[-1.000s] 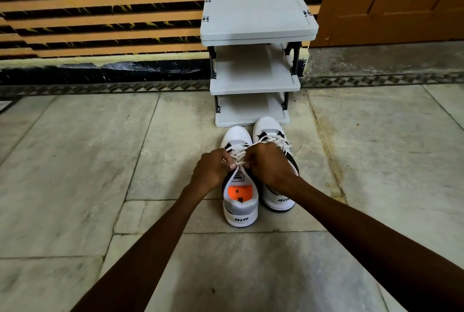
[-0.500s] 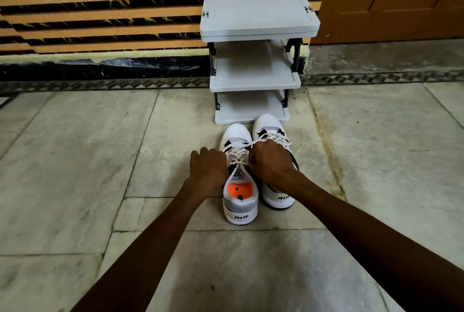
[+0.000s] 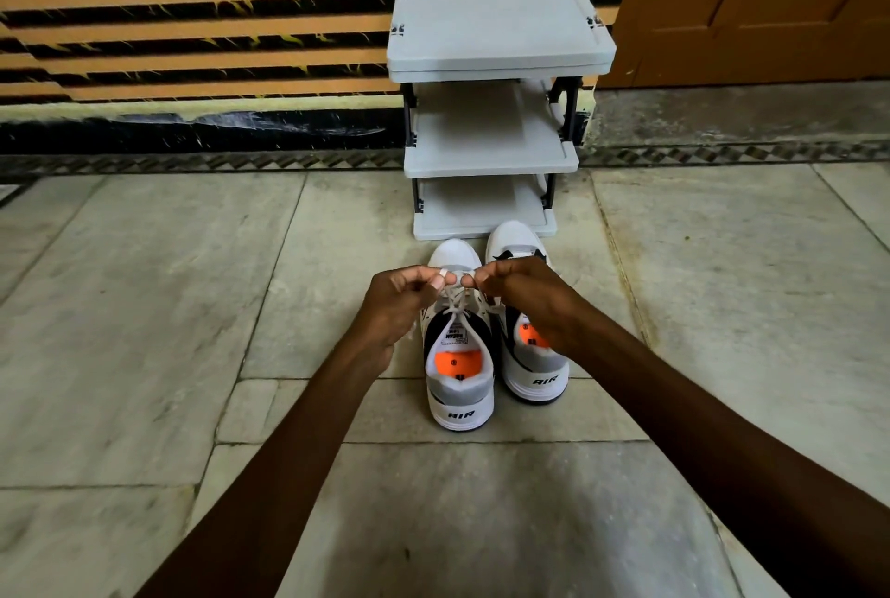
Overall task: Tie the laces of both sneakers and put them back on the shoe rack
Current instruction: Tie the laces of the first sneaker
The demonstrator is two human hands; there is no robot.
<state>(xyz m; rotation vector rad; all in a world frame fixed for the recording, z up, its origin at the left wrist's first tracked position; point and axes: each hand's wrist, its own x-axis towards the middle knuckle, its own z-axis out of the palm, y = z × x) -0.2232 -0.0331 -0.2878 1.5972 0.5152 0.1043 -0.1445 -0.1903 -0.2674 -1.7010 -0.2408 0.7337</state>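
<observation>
the left hand (image 3: 399, 303) is pinching one end of the white laces (image 3: 455, 296) above the left sneaker (image 3: 460, 356), fingers curled closed on it. the right hand (image 3: 522, 294) is pinching the other end, over the right sneaker (image 3: 534, 356). both sneakers are sitting side by side on the floor (image 3: 144, 308), just near of the grey shoe rack (image 3: 491, 67).

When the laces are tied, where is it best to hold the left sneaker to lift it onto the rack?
Probably the heel collar of the left sneaker, from above: its heel faces the person and the opening is up, so fingers can hook inside.
</observation>
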